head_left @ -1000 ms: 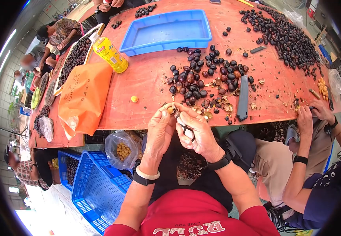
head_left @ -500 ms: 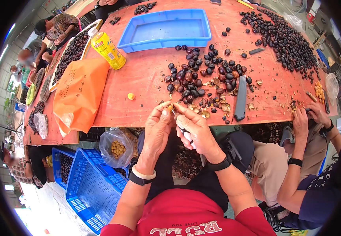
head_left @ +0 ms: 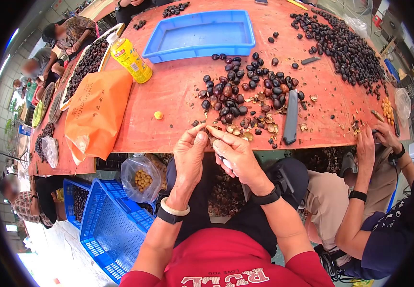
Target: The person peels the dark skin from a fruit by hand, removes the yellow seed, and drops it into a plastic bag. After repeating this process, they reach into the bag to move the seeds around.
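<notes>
My left hand [head_left: 191,152] is closed in a pinch at the table's front edge, on a small nut that is almost hidden by the fingers. Against it, fingertips touching, is my right hand [head_left: 235,155], closed round a small knife with a white handle [head_left: 227,163]; its blade is hidden now. Just beyond both hands lies a pile of dark brown nuts [head_left: 227,90], with cracked pale shell pieces [head_left: 233,129] at its near side. One peeled yellow kernel [head_left: 158,115] rests on the table left of the pile.
A blue tray [head_left: 198,56], a yellow drink bottle [head_left: 130,60] and an orange bag [head_left: 99,115] stand beyond. A grey bar-like tool [head_left: 291,117] lies right of the pile. Below left are a bag of kernels [head_left: 142,179] and a blue crate [head_left: 114,234]. A co-worker's hands [head_left: 374,143] work at right.
My fingertips have drawn closer together and a little upward, covering the nut and blade that showed between them before. The view has shifted slightly; the things on the table stay put.
</notes>
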`<control>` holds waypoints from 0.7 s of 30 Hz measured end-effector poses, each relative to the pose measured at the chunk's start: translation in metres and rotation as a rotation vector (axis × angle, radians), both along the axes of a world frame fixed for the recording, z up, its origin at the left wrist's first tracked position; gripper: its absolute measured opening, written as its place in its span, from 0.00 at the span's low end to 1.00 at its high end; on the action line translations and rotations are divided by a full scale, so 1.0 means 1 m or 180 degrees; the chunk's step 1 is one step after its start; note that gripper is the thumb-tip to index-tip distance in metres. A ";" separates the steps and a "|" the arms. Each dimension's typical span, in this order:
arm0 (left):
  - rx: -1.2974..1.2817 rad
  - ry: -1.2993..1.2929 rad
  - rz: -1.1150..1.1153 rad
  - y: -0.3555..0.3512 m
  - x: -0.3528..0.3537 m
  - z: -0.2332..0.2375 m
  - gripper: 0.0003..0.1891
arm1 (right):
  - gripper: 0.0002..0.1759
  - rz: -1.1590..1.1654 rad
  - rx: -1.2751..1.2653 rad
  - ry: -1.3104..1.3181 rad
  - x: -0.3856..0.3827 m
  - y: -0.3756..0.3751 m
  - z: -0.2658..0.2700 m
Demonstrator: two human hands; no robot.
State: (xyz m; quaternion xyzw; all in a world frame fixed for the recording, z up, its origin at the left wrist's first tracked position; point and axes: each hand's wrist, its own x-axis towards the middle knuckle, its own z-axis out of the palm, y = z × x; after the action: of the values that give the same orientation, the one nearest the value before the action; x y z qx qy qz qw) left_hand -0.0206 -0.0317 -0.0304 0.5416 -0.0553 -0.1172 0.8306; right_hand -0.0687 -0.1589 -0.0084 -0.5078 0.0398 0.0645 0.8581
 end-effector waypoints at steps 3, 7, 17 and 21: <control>-0.0093 0.0029 0.0172 -0.006 -0.002 -0.001 0.16 | 0.21 -0.0180 0.0015 -0.0098 0.003 0.006 -0.003; -0.0204 0.0043 0.0307 -0.007 0.001 -0.004 0.14 | 0.21 -0.0252 0.0206 -0.0009 0.008 0.012 -0.007; -0.0229 0.0154 0.0363 -0.006 0.008 -0.005 0.14 | 0.20 -0.0492 0.0423 0.0028 0.018 0.029 -0.013; -0.0333 0.0231 0.0432 -0.010 0.009 -0.005 0.13 | 0.20 -0.0597 0.0548 -0.0029 0.022 0.037 -0.018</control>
State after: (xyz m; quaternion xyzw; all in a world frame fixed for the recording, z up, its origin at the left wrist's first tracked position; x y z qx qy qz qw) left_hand -0.0115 -0.0412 -0.0357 0.4953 0.0056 -0.0772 0.8652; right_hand -0.0470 -0.1223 -0.0261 -0.4266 0.0776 -0.0152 0.9010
